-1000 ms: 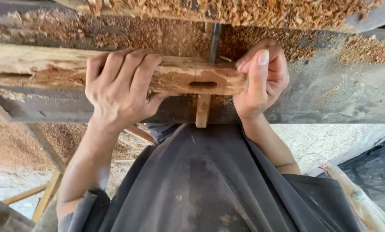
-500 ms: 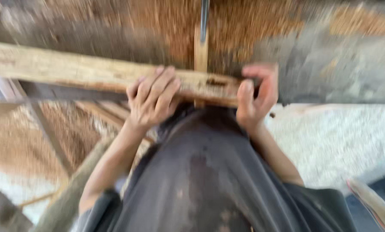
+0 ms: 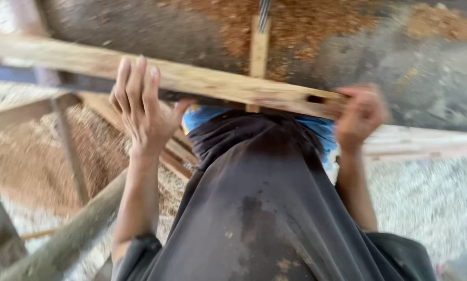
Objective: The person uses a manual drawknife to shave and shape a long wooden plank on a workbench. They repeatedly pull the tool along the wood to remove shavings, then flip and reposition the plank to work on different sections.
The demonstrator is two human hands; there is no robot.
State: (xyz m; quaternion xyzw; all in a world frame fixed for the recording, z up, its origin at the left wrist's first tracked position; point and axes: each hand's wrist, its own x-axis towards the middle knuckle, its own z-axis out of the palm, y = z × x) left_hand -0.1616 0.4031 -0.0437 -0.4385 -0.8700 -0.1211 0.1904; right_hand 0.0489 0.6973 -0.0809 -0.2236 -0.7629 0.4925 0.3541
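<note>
Plank [image 3: 212, 83] between both hands [image 3: 140, 104]

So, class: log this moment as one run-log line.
left hand: open, fingers on wooden beam | right hand: gripping beam end | surface: sawdust-covered bench | image: blurred

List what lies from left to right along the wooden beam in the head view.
Left hand → upright wooden strip behind the wooden beam → slot in the beam → right hand.

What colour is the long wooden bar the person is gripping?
Pale yellowish-tan, with reddish-brown patches near its right end, on the wooden bar in the head view.
</note>
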